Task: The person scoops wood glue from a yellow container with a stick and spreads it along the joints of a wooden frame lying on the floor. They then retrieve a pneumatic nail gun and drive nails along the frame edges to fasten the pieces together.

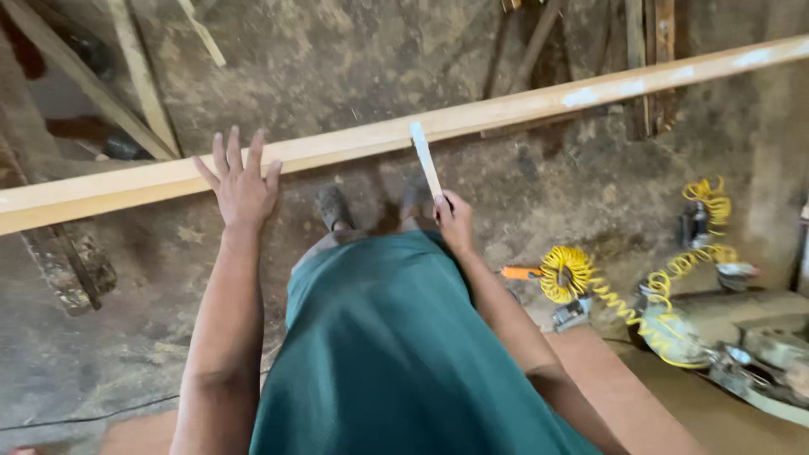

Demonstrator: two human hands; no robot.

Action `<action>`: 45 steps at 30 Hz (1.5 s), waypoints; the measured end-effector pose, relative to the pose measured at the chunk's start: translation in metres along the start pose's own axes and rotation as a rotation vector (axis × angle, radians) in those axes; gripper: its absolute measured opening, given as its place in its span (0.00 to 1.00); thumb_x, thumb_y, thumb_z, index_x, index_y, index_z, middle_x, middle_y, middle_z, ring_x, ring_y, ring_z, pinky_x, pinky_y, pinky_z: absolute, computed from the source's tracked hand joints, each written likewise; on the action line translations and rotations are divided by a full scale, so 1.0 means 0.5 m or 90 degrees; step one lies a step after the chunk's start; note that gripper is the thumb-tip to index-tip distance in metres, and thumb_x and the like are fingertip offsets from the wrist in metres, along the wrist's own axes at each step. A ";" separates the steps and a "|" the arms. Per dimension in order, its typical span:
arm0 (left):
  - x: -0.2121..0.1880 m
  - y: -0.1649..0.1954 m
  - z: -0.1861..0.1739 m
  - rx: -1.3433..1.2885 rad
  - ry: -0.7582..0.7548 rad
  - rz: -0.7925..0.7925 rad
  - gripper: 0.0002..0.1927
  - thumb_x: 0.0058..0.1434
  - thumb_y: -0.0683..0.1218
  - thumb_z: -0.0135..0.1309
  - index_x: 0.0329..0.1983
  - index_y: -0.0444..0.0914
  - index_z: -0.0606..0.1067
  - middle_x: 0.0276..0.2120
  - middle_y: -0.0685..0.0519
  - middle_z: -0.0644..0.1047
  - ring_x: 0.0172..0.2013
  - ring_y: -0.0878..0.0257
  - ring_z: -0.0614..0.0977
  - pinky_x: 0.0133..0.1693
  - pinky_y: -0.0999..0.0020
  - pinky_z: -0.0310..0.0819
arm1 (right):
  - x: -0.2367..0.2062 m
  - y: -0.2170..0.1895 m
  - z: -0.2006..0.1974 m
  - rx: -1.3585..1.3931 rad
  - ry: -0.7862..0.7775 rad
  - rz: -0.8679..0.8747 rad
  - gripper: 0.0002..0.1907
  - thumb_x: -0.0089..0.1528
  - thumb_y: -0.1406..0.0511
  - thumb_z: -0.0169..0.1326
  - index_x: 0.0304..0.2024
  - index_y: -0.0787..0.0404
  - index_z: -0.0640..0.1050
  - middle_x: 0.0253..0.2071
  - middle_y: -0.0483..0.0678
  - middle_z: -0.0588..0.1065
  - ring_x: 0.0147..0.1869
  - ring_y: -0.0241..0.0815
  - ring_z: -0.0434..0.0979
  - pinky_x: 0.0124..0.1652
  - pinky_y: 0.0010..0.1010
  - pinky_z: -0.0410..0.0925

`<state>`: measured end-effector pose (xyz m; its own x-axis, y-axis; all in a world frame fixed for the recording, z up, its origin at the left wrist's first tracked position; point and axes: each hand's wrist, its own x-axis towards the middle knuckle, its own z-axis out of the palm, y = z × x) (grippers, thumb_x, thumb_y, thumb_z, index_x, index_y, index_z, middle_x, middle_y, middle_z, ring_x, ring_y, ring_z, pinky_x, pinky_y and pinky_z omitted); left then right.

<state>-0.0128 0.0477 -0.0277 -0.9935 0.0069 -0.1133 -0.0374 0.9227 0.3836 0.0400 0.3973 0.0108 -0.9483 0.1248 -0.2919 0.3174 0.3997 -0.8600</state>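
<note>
A long pale wooden plank [506,105] runs across the view from lower left to upper right, above a dirt floor. My left hand [242,184] is spread open, fingers apart, over the plank's near edge at the left. My right hand [455,221] grips a thin white flat stick [425,160], whose tip reaches up to the plank's edge. My green garment [388,354] and my two shoes [333,206] fill the lower middle.
A coiled yellow air hose [581,274] with tools lies on the floor at right, beside grey machine parts [758,354]. Wooden slats [143,80] lean at the upper left, more boards [649,59] at the upper right. A rough dark block [72,265] sits at left.
</note>
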 end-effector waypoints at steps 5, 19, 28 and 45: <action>-0.002 0.001 0.007 -0.009 0.038 0.013 0.30 0.74 0.62 0.47 0.76 0.51 0.65 0.75 0.43 0.60 0.75 0.42 0.51 0.68 0.27 0.26 | -0.049 0.002 -0.009 -0.043 0.066 0.061 0.10 0.70 0.65 0.50 0.41 0.66 0.80 0.23 0.44 0.71 0.26 0.32 0.70 0.28 0.28 0.65; -0.001 0.005 0.012 -0.012 0.007 -0.008 0.30 0.74 0.63 0.43 0.77 0.53 0.63 0.74 0.43 0.59 0.75 0.42 0.50 0.68 0.28 0.24 | -0.048 -0.014 0.057 -0.454 0.163 -0.071 0.28 0.65 0.65 0.56 0.68 0.45 0.72 0.44 0.53 0.72 0.41 0.58 0.76 0.39 0.48 0.71; 0.000 0.005 0.011 -0.003 -0.011 -0.015 0.31 0.74 0.64 0.43 0.77 0.52 0.62 0.74 0.43 0.59 0.75 0.42 0.49 0.68 0.29 0.23 | -0.021 0.024 -0.017 -0.337 0.224 -0.123 0.24 0.65 0.69 0.56 0.64 0.56 0.76 0.40 0.55 0.73 0.40 0.56 0.76 0.40 0.45 0.71; 0.002 0.017 0.004 0.013 -0.015 -0.020 0.31 0.72 0.63 0.45 0.76 0.51 0.62 0.74 0.44 0.60 0.75 0.41 0.51 0.69 0.28 0.25 | 0.021 0.069 -0.103 0.245 0.032 0.148 0.13 0.69 0.67 0.43 0.46 0.67 0.78 0.23 0.42 0.73 0.18 0.29 0.66 0.18 0.24 0.59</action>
<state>-0.0138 0.0564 -0.0262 -0.9892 -0.0138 -0.1462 -0.0662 0.9306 0.3601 0.0407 0.4592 0.0000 -0.8473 0.2195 -0.4837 0.4939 -0.0095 -0.8694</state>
